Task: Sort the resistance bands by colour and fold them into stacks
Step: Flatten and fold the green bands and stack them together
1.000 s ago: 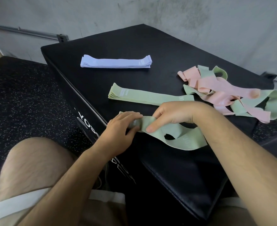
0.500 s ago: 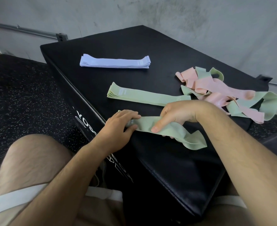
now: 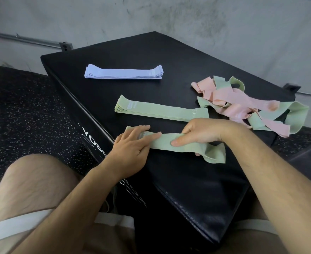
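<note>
Moved: since a second earlier, the loose right end of the pale green fabric band (image 3: 162,142) had collapsed from an open loop into a small crumpled fold, and more of the band lay flat between the hands.
Left hand (image 3: 132,145): it rested on the band's left end near the near-left edge of the black padded box (image 3: 132,48). Its fingers lay close together and nearly straight, pressing the fabric down. Whether the thumb was tucked under the band could not be told.
Right hand (image 3: 200,132): it pinched the band further right. The thumb lay flat along the top, the other fingers curled over the far edge, and one fingertip showed below the near edge.
Pale green fabric band: it stretched flat from one hand to the other, and its crumpled right end sat under the right wrist.
Stack of folded pale green bands (image 3: 160,110): it lay just beyond the hands, roughly parallel to the held band and apart from it, with white print on the top layer.
Stack of folded lilac bands (image 3: 123,72): it lay further back and to the left, well apart from the green stack.
Tangled heap of pink and green bands (image 3: 242,101): it was on the right side of the box, with its left strands close to the right end of the green stack.
Surroundings: black speckled rubber floor (image 3: 22,107) on the left, grey concrete wall (image 3: 169,15) behind, and a metal rail (image 3: 31,41) low along the wall.
</note>
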